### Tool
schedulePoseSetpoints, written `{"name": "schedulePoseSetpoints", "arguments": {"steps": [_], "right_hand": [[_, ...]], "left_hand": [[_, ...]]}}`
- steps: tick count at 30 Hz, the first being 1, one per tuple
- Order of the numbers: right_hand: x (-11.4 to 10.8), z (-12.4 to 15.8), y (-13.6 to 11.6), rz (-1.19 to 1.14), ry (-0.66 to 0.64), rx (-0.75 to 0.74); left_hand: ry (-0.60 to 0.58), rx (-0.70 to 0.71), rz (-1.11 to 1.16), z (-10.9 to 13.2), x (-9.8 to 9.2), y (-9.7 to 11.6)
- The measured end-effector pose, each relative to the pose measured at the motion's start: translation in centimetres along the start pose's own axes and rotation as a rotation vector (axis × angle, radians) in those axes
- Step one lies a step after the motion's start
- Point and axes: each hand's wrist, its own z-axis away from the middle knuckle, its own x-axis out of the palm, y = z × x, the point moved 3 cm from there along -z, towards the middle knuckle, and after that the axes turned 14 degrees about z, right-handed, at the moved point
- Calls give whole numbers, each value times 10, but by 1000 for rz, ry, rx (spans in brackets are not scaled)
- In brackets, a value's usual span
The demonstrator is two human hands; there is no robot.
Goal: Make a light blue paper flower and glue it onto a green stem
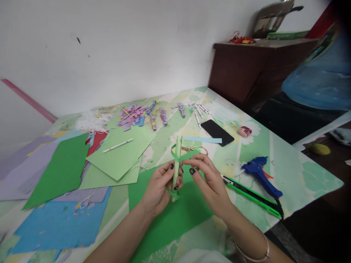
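My left hand (159,186) is closed around a pale green paper tube (177,151), which stands nearly upright in its fingers. A narrow darker green paper strip (173,150) winds around the tube, looping out near the top and showing again by the lower end. My right hand (210,179) is just to the right, its fingertips close to the strip and its thumb apart from the forefinger. Beneath both hands lies a green paper sheet (170,226). Scissors (201,149) with gold handles rest behind the tube, partly hidden by it.
Right: a utility knife (252,197), blue glue gun (261,175), black phone (218,132), light blue strip (203,140) and small pink case (244,131). Left: a light green sheet (123,157) under a marker (117,145), and blue paper (60,226). Behind: paper scraps (131,115), decorated tubes (163,117).
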Motion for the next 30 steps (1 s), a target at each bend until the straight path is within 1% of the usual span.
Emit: {"name": "schedulePoseSetpoints", "arguments": {"steps": [5, 17, 30], "right_hand": [[0, 1, 1, -6, -8, 9], [3, -3, -1, -22, -39, 9], [0, -4, -2, -21, -28, -3]], "left_hand": [[-6, 1, 1, -1, 0, 0], [32, -27, 14, -1, -1, 0], [14, -54, 30, 0, 0, 0]]}}
